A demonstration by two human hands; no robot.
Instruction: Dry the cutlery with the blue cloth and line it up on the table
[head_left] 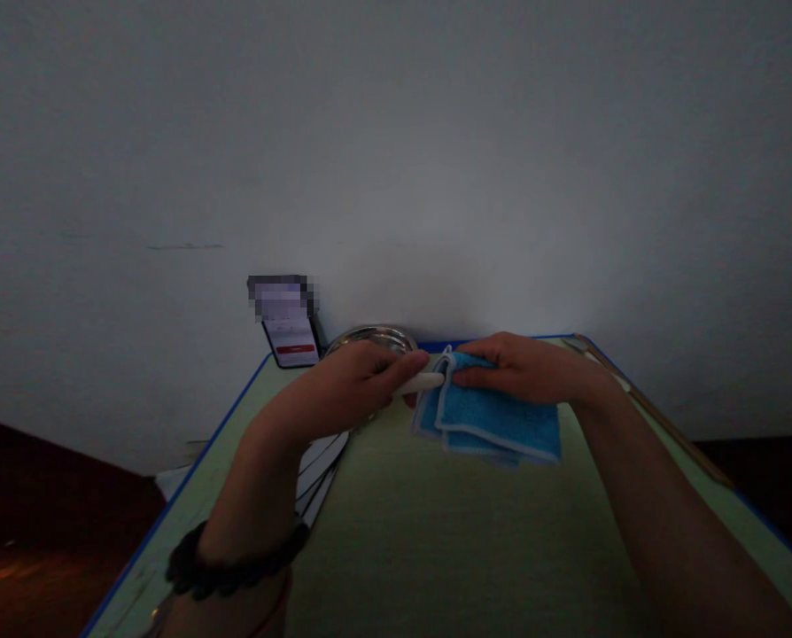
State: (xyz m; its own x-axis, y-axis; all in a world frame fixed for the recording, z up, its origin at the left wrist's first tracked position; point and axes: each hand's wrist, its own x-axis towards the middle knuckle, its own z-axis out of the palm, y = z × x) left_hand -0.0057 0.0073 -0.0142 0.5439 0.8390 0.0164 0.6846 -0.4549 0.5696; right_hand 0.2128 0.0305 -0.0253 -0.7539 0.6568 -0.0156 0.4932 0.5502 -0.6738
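My left hand is closed around a slim white utensil whose end points right into a folded blue cloth. My right hand pinches the top of that cloth, which wraps the utensil's tip; what kind of utensil it is stays hidden. Both hands hover over the far part of a green table. A dark bead bracelet circles my left wrist.
A steel plate or bowl lies behind my left hand by the wall. A phone leans against the wall at the back left. Several pale utensils lie under my left forearm. The table has a blue edge.
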